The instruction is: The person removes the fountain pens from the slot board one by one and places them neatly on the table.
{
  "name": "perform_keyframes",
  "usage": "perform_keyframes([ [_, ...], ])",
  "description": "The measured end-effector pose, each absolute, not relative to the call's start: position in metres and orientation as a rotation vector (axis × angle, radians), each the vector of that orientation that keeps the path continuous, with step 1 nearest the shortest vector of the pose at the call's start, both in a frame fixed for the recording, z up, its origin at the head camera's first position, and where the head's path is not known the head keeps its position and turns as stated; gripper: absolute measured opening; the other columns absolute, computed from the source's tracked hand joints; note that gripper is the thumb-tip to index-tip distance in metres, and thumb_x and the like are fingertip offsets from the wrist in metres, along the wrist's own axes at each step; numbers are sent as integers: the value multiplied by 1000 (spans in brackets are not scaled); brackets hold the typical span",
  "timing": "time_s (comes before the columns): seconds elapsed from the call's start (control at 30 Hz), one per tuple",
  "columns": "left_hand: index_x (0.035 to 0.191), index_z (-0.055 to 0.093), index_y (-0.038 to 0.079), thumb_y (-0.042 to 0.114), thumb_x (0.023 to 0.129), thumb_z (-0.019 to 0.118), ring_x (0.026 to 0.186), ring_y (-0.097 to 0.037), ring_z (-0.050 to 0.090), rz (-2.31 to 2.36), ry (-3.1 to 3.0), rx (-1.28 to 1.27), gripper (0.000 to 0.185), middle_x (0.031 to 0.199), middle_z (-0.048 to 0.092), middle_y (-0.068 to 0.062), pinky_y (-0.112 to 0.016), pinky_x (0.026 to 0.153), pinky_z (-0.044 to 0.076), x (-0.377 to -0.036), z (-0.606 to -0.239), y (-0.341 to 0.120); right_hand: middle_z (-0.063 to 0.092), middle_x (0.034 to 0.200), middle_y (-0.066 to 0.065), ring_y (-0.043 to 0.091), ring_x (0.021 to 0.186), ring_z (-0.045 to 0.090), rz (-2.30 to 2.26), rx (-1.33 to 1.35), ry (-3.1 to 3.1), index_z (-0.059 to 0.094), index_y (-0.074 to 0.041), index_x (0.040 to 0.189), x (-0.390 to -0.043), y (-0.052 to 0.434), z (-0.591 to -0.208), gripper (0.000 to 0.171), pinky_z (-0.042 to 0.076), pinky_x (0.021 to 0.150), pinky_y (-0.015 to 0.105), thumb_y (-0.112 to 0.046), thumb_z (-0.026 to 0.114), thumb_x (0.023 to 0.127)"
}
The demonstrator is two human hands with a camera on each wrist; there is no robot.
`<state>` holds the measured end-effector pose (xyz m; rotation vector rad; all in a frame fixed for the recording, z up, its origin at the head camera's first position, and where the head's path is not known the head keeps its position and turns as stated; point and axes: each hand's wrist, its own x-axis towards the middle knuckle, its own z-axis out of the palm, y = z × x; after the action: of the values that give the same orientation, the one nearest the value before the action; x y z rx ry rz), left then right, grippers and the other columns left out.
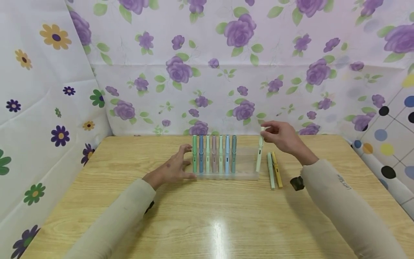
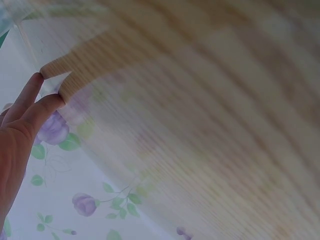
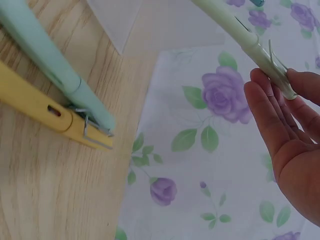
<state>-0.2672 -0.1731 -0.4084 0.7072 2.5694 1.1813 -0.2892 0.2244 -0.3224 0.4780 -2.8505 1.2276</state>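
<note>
In the head view my right hand [image 1: 283,137] pinches a pale cream pen [image 1: 260,154] by its clipped cap end. The pen stands nearly upright, its lower end over the right end of a clear pen stand [image 1: 240,176]. Close up in the right wrist view, thumb and fingertips of the right hand [image 3: 295,135] meet at the tip of the cap. My left hand [image 1: 174,167] is spread at the stand's left end, beside a green pen [image 1: 194,154]. In the left wrist view the left hand [image 2: 22,120] has its fingertips against a clear surface.
Several pens stand in the row, among them a blue pen [image 1: 201,154], a mauve pen [image 1: 214,154] and a grey-teal pen [image 1: 234,154]. Right of the stand, a mint pen [image 1: 270,171] and a yellow pen [image 1: 277,171] lie on the wooden table [image 1: 181,219]. Flowered cloth [image 1: 207,97] hangs behind.
</note>
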Motion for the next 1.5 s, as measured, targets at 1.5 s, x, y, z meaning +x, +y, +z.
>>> perform_keyframes([
  [1.5,148,11,17,15,84,83,131,-45,48,1216,2532,688,97,160,17,-18,-50,101,48,-267,-407,-174,59,124,33,24,89,71,1385,141,-3068,45,14,139,-299,293,-384,53,58,84,42,-22,59,103],
])
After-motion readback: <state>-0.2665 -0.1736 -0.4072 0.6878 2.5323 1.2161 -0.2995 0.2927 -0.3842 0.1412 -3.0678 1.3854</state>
